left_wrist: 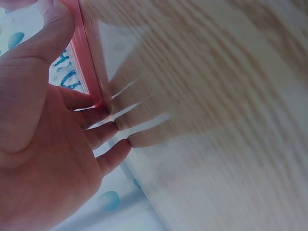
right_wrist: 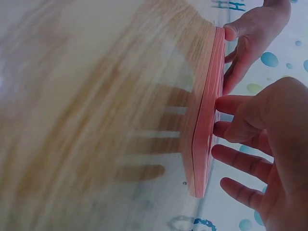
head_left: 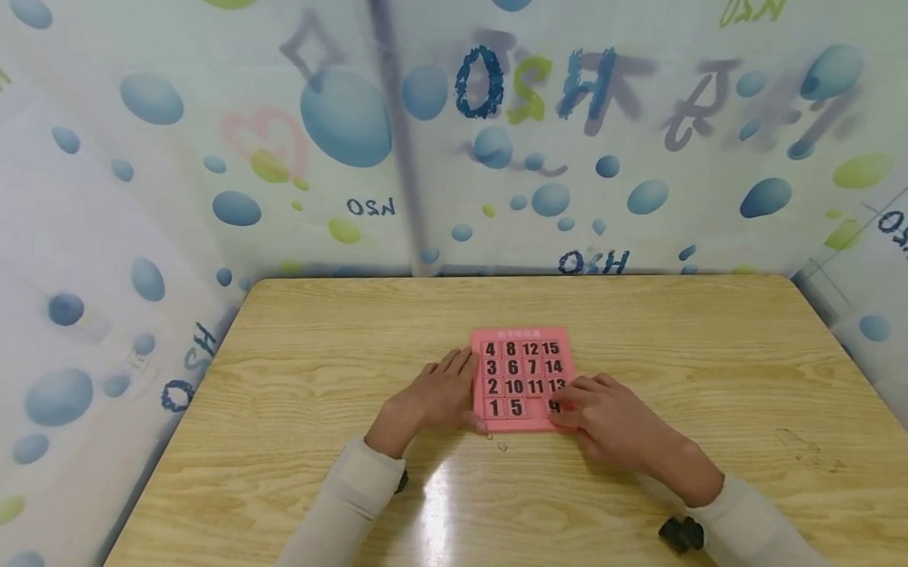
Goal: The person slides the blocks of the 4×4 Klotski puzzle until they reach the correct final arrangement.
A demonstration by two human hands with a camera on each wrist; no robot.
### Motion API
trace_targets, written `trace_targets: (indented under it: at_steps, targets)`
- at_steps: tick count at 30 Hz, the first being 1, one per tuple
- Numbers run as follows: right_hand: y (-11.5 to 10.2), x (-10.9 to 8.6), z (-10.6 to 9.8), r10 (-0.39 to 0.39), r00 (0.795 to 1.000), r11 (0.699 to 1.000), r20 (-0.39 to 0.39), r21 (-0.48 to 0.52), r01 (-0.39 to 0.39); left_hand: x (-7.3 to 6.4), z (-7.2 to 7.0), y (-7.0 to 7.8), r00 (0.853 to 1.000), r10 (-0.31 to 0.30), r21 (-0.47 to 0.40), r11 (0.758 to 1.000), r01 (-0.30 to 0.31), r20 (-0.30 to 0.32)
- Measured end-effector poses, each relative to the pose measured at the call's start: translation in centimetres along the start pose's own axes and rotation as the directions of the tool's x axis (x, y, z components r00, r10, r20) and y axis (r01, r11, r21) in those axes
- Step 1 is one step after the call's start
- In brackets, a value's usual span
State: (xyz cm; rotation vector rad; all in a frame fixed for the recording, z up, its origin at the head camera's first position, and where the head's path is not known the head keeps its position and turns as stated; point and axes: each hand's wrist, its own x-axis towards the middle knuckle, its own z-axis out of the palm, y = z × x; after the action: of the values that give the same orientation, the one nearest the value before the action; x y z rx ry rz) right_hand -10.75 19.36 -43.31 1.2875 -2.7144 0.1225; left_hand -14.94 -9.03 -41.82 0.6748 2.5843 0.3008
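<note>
A pink number sliding puzzle point(head_left: 513, 377) lies flat on the table, its black-numbered tiles facing up. In the bottom row a gap shows between tile 5 point(head_left: 516, 407) and tile 9 point(head_left: 551, 406). My left hand point(head_left: 441, 393) rests along the puzzle's left edge, thumb at the near left corner; the left wrist view shows its fingers nearly straight and spread. My right hand point(head_left: 610, 418) reaches over the right edge, fingertips touching the tiles around 9 and 13 and partly covering them. In the right wrist view its fingers are extended above the puzzle's pink side point(right_wrist: 204, 125).
The puzzle stands on a light wood-grain table point(head_left: 317, 345). A wall covering point(head_left: 443, 175) with blue and green drops and lettering rises behind the table and at both sides. Small dark marks point(head_left: 502, 446) are on the tabletop near the puzzle. A black device point(head_left: 681, 534) sits at the right wrist.
</note>
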Motion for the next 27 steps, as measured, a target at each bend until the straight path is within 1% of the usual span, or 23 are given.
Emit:
trace_targets:
  at_steps: [10, 13, 19, 21, 27]
  targets:
    - [-0.3, 0.4, 0.2, -0.034, 0.998, 0.999, -0.051, 0.005, 0.034, 0.0, 0.0, 0.1, 1.000, -0.004, 0.007, 1.000, 0.003, 0.002]
    - [-0.4, 0.6, 0.2, -0.032, 0.999, 0.999, -0.041, 0.000, 0.032, 0.0, 0.0, 0.1, 1.000, -0.001, 0.008, 1.000, 0.001, 0.003]
    - [-0.8, 1.0, 0.0, 0.000, 1.000, 1.000, 0.020, 0.010, 0.000, 0.1, -0.1, 0.1, 1.000, 0.004, 0.015, 1.000, -0.004, 0.001]
    - [-1.0, 1.1, 0.0, 0.007, 1.000, 1.000, 0.030, 0.018, -0.007, 0.1, -0.1, 0.0, 1.000, 0.005, 0.015, 1.000, -0.005, 0.000]
    - [-1.2, 1.4, 0.1, -0.005, 1.000, 1.000, 0.013, 0.017, 0.005, 0.1, 0.0, 0.0, 1.000, 0.007, 0.020, 1.000, -0.007, 0.001]
